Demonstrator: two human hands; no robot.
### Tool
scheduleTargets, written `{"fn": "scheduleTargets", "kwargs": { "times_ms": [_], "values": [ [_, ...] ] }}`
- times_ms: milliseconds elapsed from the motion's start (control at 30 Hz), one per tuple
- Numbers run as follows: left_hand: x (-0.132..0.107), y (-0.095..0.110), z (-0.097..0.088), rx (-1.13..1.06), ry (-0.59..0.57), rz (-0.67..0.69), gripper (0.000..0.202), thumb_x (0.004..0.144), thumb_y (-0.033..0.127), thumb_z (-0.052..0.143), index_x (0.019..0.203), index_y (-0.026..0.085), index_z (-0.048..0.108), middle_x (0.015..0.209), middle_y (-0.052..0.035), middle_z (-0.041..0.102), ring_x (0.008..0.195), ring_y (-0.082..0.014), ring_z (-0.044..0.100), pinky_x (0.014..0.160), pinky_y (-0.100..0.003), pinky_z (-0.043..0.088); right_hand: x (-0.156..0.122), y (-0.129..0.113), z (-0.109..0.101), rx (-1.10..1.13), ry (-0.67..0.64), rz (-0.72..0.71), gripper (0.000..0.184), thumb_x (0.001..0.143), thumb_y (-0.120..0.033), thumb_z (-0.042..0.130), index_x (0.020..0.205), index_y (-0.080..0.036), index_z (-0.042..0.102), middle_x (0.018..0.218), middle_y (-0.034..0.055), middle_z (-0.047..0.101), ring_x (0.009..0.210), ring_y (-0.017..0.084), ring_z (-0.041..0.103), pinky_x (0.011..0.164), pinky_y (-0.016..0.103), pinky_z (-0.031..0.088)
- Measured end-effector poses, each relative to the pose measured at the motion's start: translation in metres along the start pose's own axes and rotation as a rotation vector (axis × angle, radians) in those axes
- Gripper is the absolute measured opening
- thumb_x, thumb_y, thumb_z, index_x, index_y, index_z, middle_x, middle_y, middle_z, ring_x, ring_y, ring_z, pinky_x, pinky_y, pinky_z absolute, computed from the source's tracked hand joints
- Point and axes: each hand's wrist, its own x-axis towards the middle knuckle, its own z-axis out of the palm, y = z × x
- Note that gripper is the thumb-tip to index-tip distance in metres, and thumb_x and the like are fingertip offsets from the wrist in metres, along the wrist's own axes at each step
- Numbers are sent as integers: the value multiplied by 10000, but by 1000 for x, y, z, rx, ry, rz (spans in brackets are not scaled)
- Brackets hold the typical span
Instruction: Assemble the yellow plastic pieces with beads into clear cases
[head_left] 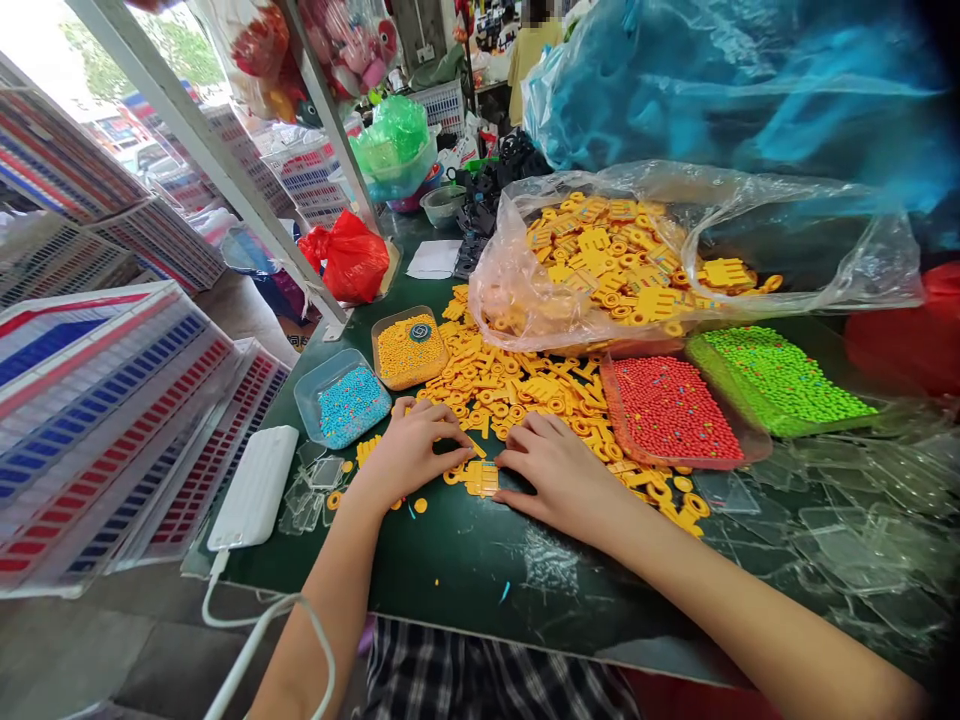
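Note:
My left hand (412,450) and my right hand (551,470) rest on the dark green table (450,570), fingertips meeting at a small yellow plastic piece (481,477). Both hands pinch or press that piece; the exact grip is hidden by the fingers. Behind them lies a heap of yellow plastic parts (517,385) spilling from a clear bag (615,260). A tray of red beads (671,410) sits just right of my right hand.
A tray of green beads (772,375), a tub of blue beads (349,400) and a tub of yellow beads (409,348) ring the heap. A white power bank (255,485) with cable lies left. Stacked striped boxes (97,430) stand left. Clear lids (840,530) lie right.

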Motion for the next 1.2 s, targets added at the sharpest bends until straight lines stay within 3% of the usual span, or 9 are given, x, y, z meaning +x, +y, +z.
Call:
{"fn": "scheduleTargets", "kwargs": {
  "times_ms": [400, 500, 567, 633, 733, 800, 900, 1000, 1200],
  "values": [
    [4, -1, 3, 43, 16, -75, 133, 860, 357, 668, 807, 250, 728, 876, 8, 670, 908, -206, 569, 937, -442, 296, -1, 1, 3, 35, 21, -33, 219, 769, -399, 760, 873, -211, 717, 884, 53, 640, 894, 236, 525, 797, 364, 406],
    [1, -12, -6, 38, 124, -97, 146, 876, 363, 642, 820, 264, 734, 896, 6, 689, 918, -210, 584, 927, -434, 319, -1, 1, 5, 33, 41, -28, 224, 767, -401, 762, 869, -208, 712, 887, 50, 638, 897, 237, 530, 807, 367, 414],
    [-6, -27, -17, 67, 293, -211, 174, 890, 375, 608, 857, 261, 736, 933, -12, 705, 929, -227, 595, 905, -429, 351, -1, 1, 6, 25, 59, -29, 221, 768, -396, 761, 874, -209, 713, 879, 49, 637, 900, 238, 534, 811, 369, 421],
    [-16, -46, -28, 135, 444, -413, 220, 894, 394, 577, 881, 244, 739, 982, -48, 716, 946, -270, 601, 878, -448, 380, -1, 0, 7, 10, 85, -28, 216, 771, -388, 759, 877, -205, 715, 869, 48, 637, 903, 240, 539, 819, 374, 427],
    [-31, -70, -41, 229, 423, -680, 271, 867, 426, 583, 878, 219, 757, 985, -105, 725, 968, -361, 602, 827, -493, 408, -1, -1, 9, -19, 127, -15, 214, 779, -379, 752, 882, -195, 714, 863, 49, 637, 898, 242, 543, 831, 385, 431],
    [-32, -76, -46, 261, 375, -734, 283, 865, 423, 575, 916, 215, 760, 975, -117, 729, 966, -379, 606, 808, -492, 420, -1, -1, 10, -27, 141, -13, 209, 781, -378, 749, 879, -197, 713, 854, 47, 636, 884, 236, 542, 828, 382, 431],
    [-15, -71, -53, 258, 375, -601, 312, 914, 396, 491, 983, 222, 740, 1050, -89, 719, 982, -326, 608, 832, -443, 428, -1, -1, 10, -28, 146, -23, 206, 778, -378, 753, 872, -200, 711, 852, 47, 634, 877, 232, 540, 823, 377, 427],
    [22, -61, -55, 238, 277, -397, 311, 933, 388, 469, 987, 226, 729, 1073, -52, 715, 990, -262, 604, 876, -384, 421, -1, 0, 9, -32, 143, -33, 210, 778, -377, 753, 884, -200, 712, 856, 52, 635, 884, 236, 544, 818, 381, 429],
    [86, -62, -45, 279, 130, -343, 236, 875, 378, 585, 938, 220, 749, 1040, -64, 733, 1071, -286, 581, 909, -384, 389, -1, 0, 9, -37, 141, -47, 220, 770, -384, 761, 879, -197, 717, 847, 60, 632, 884, 236, 545, 795, 376, 432]
  ]
}}
